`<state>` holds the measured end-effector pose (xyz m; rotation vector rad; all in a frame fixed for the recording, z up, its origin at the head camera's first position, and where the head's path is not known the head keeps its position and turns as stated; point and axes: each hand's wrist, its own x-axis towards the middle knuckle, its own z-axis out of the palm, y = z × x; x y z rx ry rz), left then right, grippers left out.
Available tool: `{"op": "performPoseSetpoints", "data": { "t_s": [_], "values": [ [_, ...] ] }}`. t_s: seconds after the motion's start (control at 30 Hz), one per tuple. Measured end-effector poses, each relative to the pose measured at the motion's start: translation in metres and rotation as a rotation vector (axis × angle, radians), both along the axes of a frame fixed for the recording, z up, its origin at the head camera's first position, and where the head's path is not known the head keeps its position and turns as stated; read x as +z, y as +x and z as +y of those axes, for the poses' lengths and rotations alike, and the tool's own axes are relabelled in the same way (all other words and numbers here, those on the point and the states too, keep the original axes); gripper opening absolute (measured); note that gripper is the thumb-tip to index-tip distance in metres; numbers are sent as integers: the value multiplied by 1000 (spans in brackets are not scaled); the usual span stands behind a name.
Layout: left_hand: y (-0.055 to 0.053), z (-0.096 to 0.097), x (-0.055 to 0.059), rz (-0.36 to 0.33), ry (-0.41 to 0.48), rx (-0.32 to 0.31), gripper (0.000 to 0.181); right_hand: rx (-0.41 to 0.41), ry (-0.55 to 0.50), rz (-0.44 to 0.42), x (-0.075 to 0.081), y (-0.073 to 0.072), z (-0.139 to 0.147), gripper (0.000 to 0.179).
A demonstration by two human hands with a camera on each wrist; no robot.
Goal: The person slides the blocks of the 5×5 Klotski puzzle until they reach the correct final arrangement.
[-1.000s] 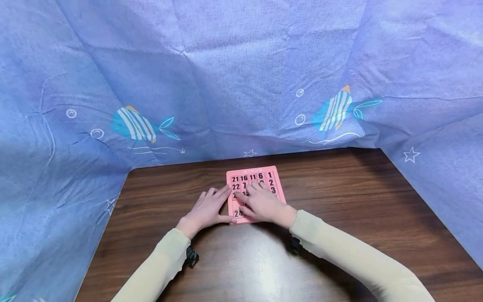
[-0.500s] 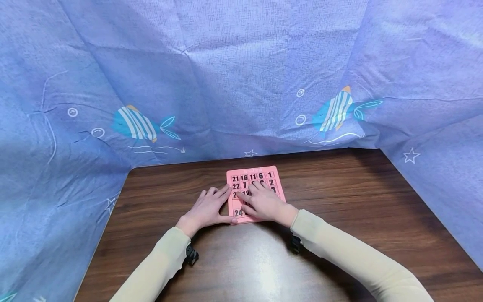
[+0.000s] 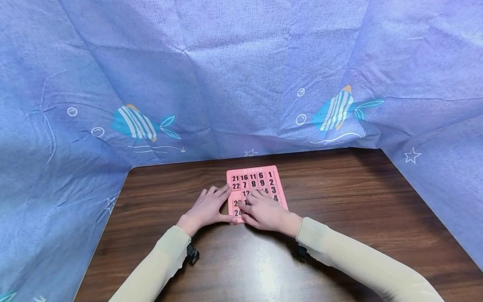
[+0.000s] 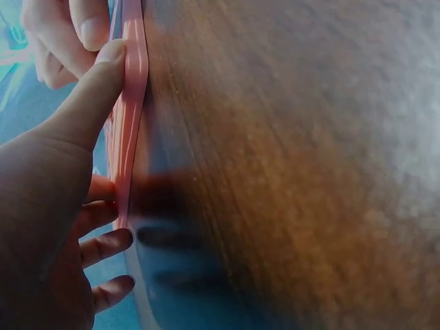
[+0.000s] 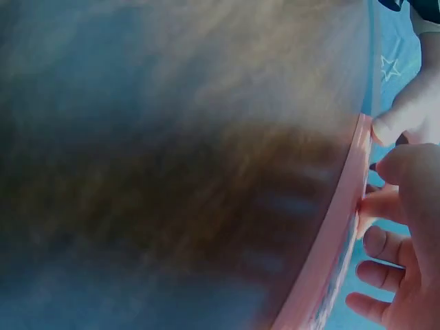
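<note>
A pink number sliding puzzle (image 3: 277, 178) lies on the brown table, its black-numbered tiles facing up. My left hand (image 3: 205, 211) holds it at the near left corner: fingers along the left side, thumb on the near edge. In the left wrist view the thumb (image 4: 93, 93) presses against the puzzle's pink edge (image 4: 136, 75). My right hand (image 3: 267, 213) is over the lower part of the puzzle, index fingertip at the 23 tile (image 3: 236, 204) and other fingers loosely bent. Above that tile is a bare pink slot (image 3: 236, 195). The hand covers several tiles.
The dark wood table (image 3: 332, 180) extends around the puzzle on all sides. Behind and beside it hangs a blue cloth (image 3: 234, 84) printed with fish and stars. A black wrist device (image 3: 192, 254) is strapped below the left sleeve.
My right hand has moved slightly toward me and the 23 tile has slid down one row, leaving the slot above it bare. The left hand has stayed in place.
</note>
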<state>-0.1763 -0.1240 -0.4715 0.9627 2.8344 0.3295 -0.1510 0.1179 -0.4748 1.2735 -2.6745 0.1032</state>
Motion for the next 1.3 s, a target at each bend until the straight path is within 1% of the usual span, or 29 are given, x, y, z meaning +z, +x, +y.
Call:
{"op": "performPoseSetpoints", "data": {
  "t_s": [0.13,0.27,0.33,0.43,0.53,0.63,0.7,0.83,0.93,1.0,1.1,1.23,1.3],
  "values": [
    [0,0,0,2,-14,1,106,-5,-8,-41,4,-6,1,36],
    [0,0,-1,-4,-27,4,107,-61,-40,-84,8,-21,1,33],
    [0,0,-3,-12,-36,9,108,-92,-43,-101,9,-30,0,34],
    [1,0,-5,-27,-43,17,107,-128,0,-129,12,-41,-3,40],
    [2,2,-5,-31,-40,18,107,-161,69,-154,12,-47,-6,47],
    [2,2,-4,-19,-35,6,107,-190,126,-145,10,-49,-7,50],
    [1,2,-3,-15,-23,3,106,-190,128,-127,10,-48,-7,48],
    [1,1,-1,-11,-11,5,106,-142,101,-100,10,-42,-6,47],
    [1,0,-1,-6,-14,9,107,-108,87,-107,10,-37,-5,47],
    [1,-1,-1,-2,-17,14,107,-98,76,-117,11,-37,-4,47],
    [0,-1,-1,-1,-14,19,106,-125,60,-125,11,-40,-3,47],
    [0,2,0,-17,-9,8,106,-180,87,-126,10,-45,-1,50],
    [0,2,1,-21,-16,11,106,-175,103,-121,9,-46,0,51]
  ]
}}
